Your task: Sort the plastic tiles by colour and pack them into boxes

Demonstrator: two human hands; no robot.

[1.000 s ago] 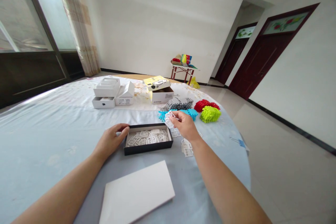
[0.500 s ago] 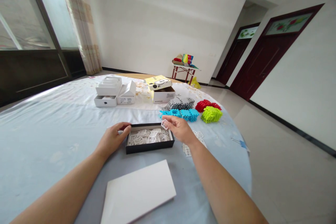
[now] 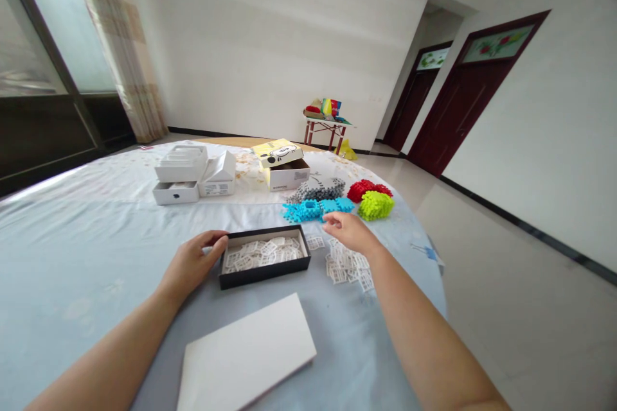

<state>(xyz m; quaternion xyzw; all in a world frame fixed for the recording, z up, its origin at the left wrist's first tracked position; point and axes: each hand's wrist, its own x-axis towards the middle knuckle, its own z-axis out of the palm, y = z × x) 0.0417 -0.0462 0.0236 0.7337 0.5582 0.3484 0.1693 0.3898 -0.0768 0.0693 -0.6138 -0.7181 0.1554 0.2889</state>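
Inward from the table's (image 3: 106, 237) right edge, the left hand (image 3: 191, 264), half-curled, gripped the black box's (image 3: 265, 275) left end, its long axis crosswise; the right hand (image 3: 353, 232) curled loosely, contents unclear.

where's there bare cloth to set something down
Widest bare tablecloth: left of the left hand, in front of the white boxes. A narrow strip separates black box and white panel; another patch lies between right hand and table edge. Crowded: loose white pieces by the right hand, with blue pile, gray pile, red pile, green pile behind.
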